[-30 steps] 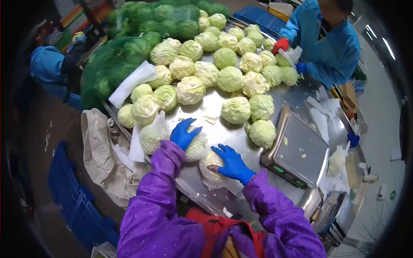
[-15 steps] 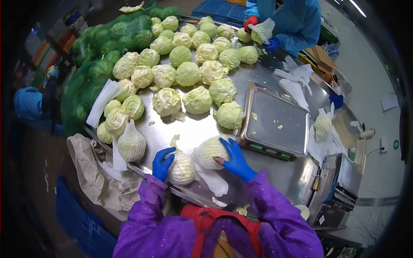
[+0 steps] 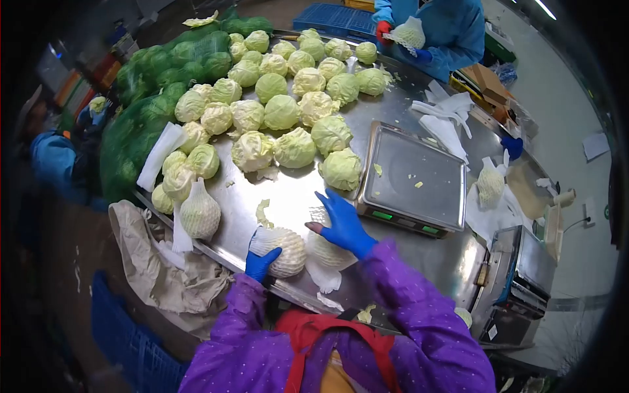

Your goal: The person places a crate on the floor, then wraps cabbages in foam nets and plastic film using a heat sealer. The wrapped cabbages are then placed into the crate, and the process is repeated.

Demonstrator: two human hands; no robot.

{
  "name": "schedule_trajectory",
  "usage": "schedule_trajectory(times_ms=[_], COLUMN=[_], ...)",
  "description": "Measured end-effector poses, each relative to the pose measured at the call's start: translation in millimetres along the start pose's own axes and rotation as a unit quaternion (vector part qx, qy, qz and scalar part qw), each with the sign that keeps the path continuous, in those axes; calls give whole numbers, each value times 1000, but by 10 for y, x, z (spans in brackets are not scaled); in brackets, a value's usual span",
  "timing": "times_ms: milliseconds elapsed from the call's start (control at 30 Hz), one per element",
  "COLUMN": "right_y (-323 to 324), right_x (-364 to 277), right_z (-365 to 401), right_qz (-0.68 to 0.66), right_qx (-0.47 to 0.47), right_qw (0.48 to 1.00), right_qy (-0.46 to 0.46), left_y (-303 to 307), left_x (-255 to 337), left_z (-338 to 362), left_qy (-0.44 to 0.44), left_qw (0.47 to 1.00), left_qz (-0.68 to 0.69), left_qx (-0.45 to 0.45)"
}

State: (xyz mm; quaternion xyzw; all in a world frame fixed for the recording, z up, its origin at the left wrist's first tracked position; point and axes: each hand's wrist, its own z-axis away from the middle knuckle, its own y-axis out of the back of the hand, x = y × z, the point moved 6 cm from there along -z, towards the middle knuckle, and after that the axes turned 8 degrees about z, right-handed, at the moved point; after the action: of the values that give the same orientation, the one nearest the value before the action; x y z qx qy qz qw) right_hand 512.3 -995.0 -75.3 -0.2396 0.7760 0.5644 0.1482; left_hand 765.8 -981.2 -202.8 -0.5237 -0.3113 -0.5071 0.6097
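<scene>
My left hand (image 3: 261, 262), in a blue glove, grips the left side of a cabbage in a white foam net (image 3: 286, 252) near the table's front edge. Just right of it rests a second netted cabbage (image 3: 325, 254), with a loose white net end (image 3: 324, 280) trailing toward me. My right hand (image 3: 344, 226), also blue-gloved with a bare thumb tip, is spread over the second cabbage's upper right. Whether it touches that cabbage is hard to tell. Another netted cabbage (image 3: 200, 213) stands to the left, its net gathered at the top.
Bare cabbages (image 3: 282, 112) cover the table's far half. Green mesh sacks (image 3: 141, 124) of cabbages line the left edge. A flat scale (image 3: 416, 173) sits to the right, near white nets (image 3: 445, 134). Across the table a person in blue (image 3: 452, 33) holds a netted cabbage (image 3: 409, 33).
My left hand has closed on the left netted cabbage, which has shifted slightly right. My right hand has moved a little up and left, fingers spread. The co-worker's cabbage is raised and turned.
</scene>
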Motion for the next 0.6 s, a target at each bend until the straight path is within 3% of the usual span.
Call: schedule_trajectory(times_ms=[67,100,167,233,267,300,367,467,533,600], right_y=[-504,-516,-409,-247,-81,114,491,997,1195,1328], right_x=[99,42,-96,-68,-10,85,288,565,865,1186], right_z=[46,104,280,515,644,782,1050,1460,1847,2289], right_qz=[55,61,94,94,53,10,-29,-88,-84,-66], right_qx=[-327,-353,-396,-339,-270,-199,-176,-147,-129,-158], right_qw=[942,934,913,933,955,970,977,985,983,966], right_qy=[-45,-23,35,78,108,136,115,-16,-103,-192], left_y=[-13,-32,19,42,52,58,-133,-541,-1107,-1373], left_x=[-13,132,161,203,124,36,53,-54,120,-291], left_z=[22,58,43,103,153,201,341,439,670,817], left_qy=[81,63,75,56,97,135,207,202,256,432], left_qw=[996,998,995,992,977,954,882,866,873,851], left_qz=[20,-9,66,108,189,268,422,422,351,269], left_qx=[-4,11,20,18,11,2,-41,-177,-224,-132])
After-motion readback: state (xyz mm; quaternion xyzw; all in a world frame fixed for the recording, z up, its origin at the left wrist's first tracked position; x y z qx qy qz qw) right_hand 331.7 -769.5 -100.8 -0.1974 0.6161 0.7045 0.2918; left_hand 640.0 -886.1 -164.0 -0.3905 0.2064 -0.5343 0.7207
